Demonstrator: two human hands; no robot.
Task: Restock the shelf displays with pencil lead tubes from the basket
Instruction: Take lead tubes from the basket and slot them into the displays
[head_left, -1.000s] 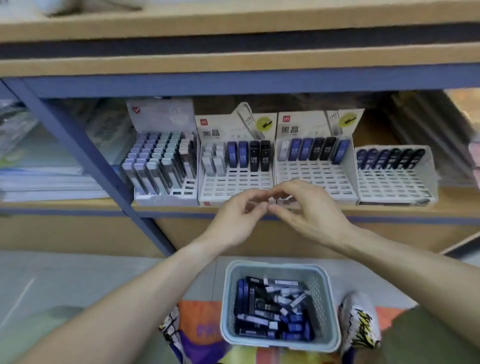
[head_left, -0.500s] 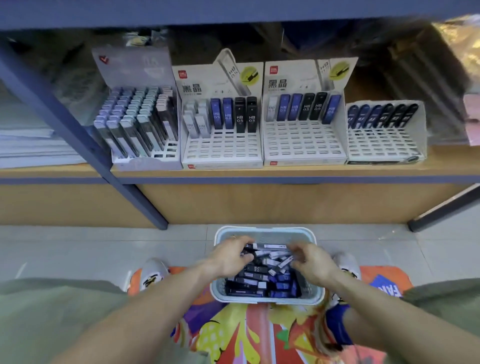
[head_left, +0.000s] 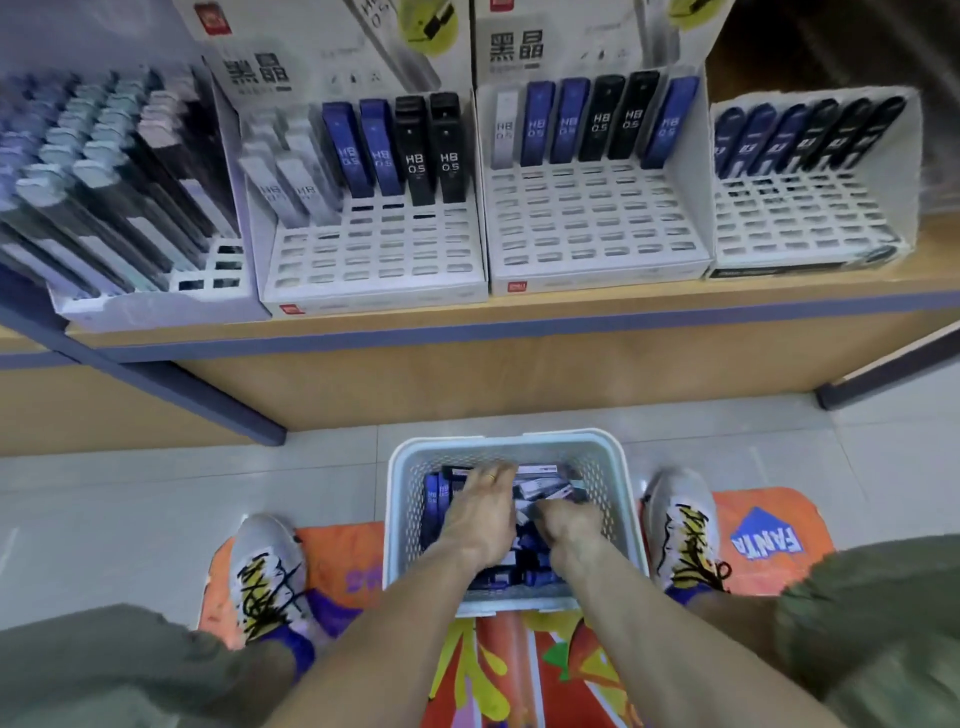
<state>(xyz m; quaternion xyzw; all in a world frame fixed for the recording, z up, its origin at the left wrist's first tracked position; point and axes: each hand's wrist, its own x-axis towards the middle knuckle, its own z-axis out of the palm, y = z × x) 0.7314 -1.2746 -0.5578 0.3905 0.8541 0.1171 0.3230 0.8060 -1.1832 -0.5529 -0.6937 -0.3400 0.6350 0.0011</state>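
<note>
A pale blue basket (head_left: 402, 525) stands on the floor between my feet, holding several blue, black and white pencil lead tubes (head_left: 434, 500). My left hand (head_left: 480, 512) lies palm down on the pile, fingers stretched forward. My right hand (head_left: 569, 522) is beside it, fingers curled down into the tubes; what they hold is hidden. On the shelf above stand white slotted displays: the left-centre display (head_left: 374, 254), the right-centre display (head_left: 592, 228) and the far-right display (head_left: 800, 228) each have tubes only in the back rows. The far-left display (head_left: 114, 208) is nearly full.
The wooden shelf edge (head_left: 519, 319) runs across above the basket. A slanted blue shelf post (head_left: 171, 387) meets the floor at left, another post foot (head_left: 883, 374) at right. My shoes (head_left: 265, 571) flank the basket on a colourful mat (head_left: 769, 540) over grey tiles.
My hands dropped from the shelf edge into the basket and now sit deeper in the tubes. The view has tilted down and closer to the displays.
</note>
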